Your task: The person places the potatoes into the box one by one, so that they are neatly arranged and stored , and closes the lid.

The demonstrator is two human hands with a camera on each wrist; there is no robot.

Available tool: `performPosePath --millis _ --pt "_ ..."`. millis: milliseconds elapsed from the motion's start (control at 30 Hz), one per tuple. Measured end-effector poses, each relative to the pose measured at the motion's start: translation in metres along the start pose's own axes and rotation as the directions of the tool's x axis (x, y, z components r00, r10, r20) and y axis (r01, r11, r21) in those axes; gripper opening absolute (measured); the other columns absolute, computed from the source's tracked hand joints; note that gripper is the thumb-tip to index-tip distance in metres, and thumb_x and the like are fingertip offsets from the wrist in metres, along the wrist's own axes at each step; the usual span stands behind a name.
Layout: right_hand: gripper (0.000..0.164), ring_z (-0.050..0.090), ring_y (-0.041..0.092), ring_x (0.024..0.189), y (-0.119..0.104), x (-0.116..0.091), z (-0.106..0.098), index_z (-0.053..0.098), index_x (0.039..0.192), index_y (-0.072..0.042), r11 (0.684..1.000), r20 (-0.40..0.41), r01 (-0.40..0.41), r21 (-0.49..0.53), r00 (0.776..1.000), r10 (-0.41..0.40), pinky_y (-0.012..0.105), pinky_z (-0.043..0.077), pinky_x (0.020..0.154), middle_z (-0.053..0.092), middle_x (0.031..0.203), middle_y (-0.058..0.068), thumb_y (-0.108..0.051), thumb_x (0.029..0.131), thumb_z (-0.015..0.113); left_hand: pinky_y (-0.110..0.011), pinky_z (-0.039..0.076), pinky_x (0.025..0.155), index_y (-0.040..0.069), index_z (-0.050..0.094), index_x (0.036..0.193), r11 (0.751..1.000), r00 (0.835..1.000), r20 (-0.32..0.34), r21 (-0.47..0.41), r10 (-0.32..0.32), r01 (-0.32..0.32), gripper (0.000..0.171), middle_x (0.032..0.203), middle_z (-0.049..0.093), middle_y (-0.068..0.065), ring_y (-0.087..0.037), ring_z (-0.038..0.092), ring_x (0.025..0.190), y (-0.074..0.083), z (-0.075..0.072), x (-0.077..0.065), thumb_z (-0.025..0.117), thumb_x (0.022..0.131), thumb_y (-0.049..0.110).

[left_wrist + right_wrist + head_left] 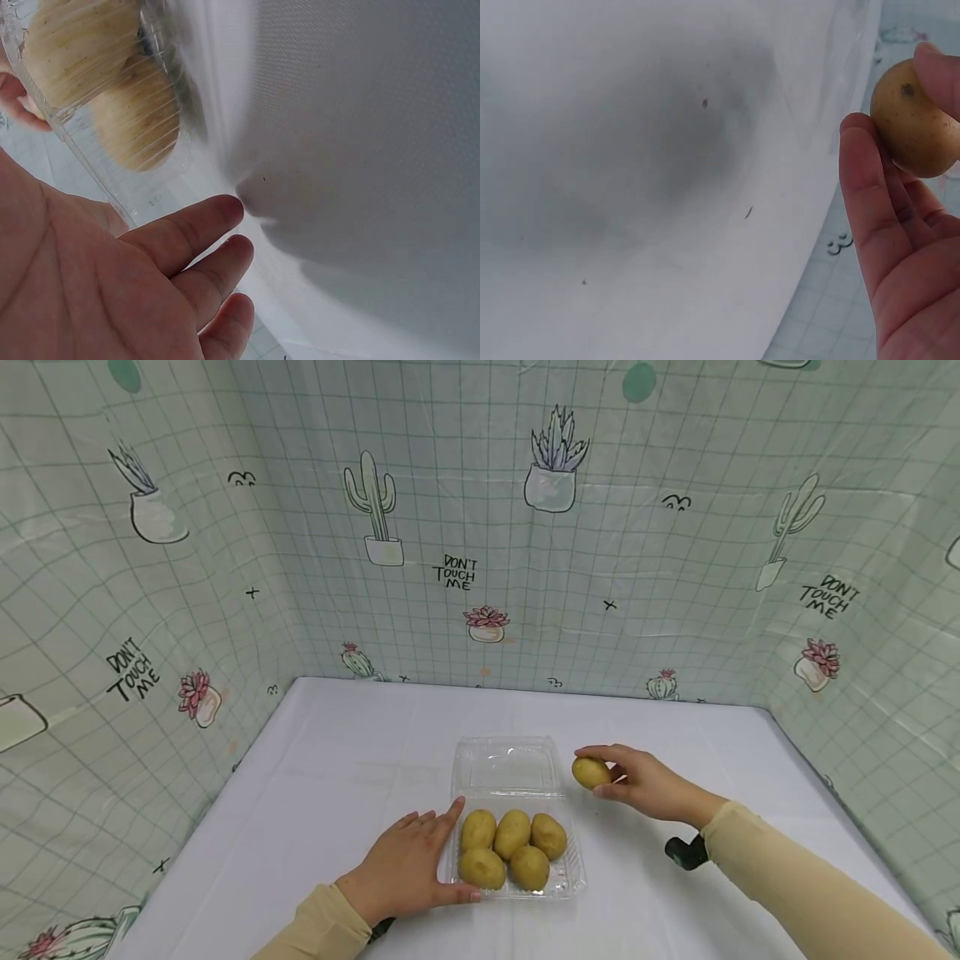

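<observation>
A clear plastic clamshell box (570,878) lies on the table with its lid (504,766) folded back away from the person. Several potatoes (513,835) sit in its base in two rows. The left hand (411,864) rests along the box's left side, thumb at the front edge and index finger near the back left corner; its other fingers stretch out over the cloth in the left wrist view. Right of the lid, the right hand (633,783) grips one potato (590,772) between thumb and fingers, above the table. That potato (911,120) shows a dark spot in the right wrist view.
White cloth covers the table (360,760). A grey-green curtain (450,527) printed with cacti surrounds it at the back and both sides. Dark wrist devices show below each wrist, the right one (686,852) more plainly. Small dark specks lie on the cloth in the right wrist view.
</observation>
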State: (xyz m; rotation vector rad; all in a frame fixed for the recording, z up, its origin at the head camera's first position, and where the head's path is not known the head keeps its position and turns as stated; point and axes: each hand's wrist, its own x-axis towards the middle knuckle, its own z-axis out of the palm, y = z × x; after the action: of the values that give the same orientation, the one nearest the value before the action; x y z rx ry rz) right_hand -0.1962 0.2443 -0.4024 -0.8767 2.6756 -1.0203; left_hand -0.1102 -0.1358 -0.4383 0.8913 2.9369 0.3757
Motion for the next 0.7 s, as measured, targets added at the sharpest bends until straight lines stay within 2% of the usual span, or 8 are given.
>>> performPosePath --millis 400,700 --pt "0.052 0.062 0.018 0.095 -0.031 -0.008 0.011 0.054 0.142 -0.014 0.995 0.097 0.075 0.061 0.992 -0.081 0.032 0.055 0.079 0.059 0.123 0.001 -0.018 0.094 0.072 -0.050 0.037 0.109 0.005 0.026 0.157 1.000 1.000 -0.001 0.002 0.002 -0.002 0.116 0.142 0.054 -0.015 -0.035 0.053 0.128 0.000 -0.001 0.000 0.050 0.078 0.086" --pt "0.050 0.061 0.015 0.097 -0.039 -0.012 0.016 0.053 0.143 -0.016 0.993 0.157 0.107 0.040 0.981 -0.112 0.031 0.055 0.082 0.058 0.120 -0.002 -0.023 0.096 0.069 -0.049 0.037 0.108 0.004 0.028 0.157 1.000 1.000 -0.009 0.012 0.006 -0.006 0.116 0.142 0.055 -0.014 -0.035 0.054 0.127 0.001 0.000 0.000 0.049 0.078 0.086"
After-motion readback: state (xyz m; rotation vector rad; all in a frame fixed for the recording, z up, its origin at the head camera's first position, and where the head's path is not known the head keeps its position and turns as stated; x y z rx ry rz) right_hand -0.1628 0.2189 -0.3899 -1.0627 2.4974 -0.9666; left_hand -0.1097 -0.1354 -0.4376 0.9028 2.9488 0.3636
